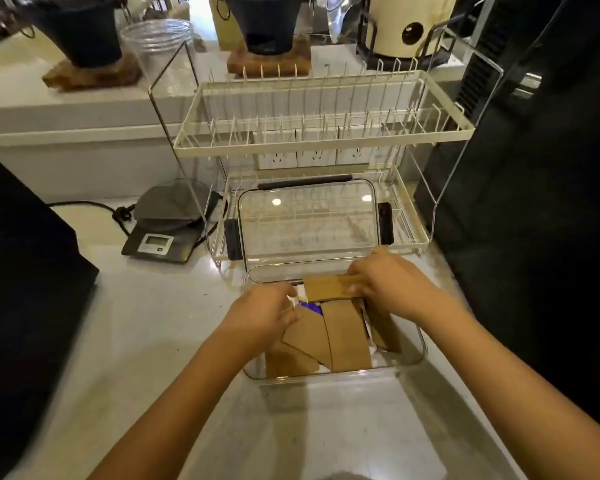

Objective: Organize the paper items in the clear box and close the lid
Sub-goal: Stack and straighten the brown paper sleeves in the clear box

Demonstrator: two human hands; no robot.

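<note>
Brown cardboard sleeves (347,337) lie jumbled in the clear plastic box (409,362). Sorting step: right hand (388,285) fingers pinch one sleeve; left hand (267,315) fingers curl onto others. Clear lid (309,220) awaits fitting afterwards.

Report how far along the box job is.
Done: the brown paper sleeves already sit in the clear box. In hand: the right hand grips one sleeve; the left hand touches the pile. Left: tidying, then fitting the lid, propped against the rack.
</note>
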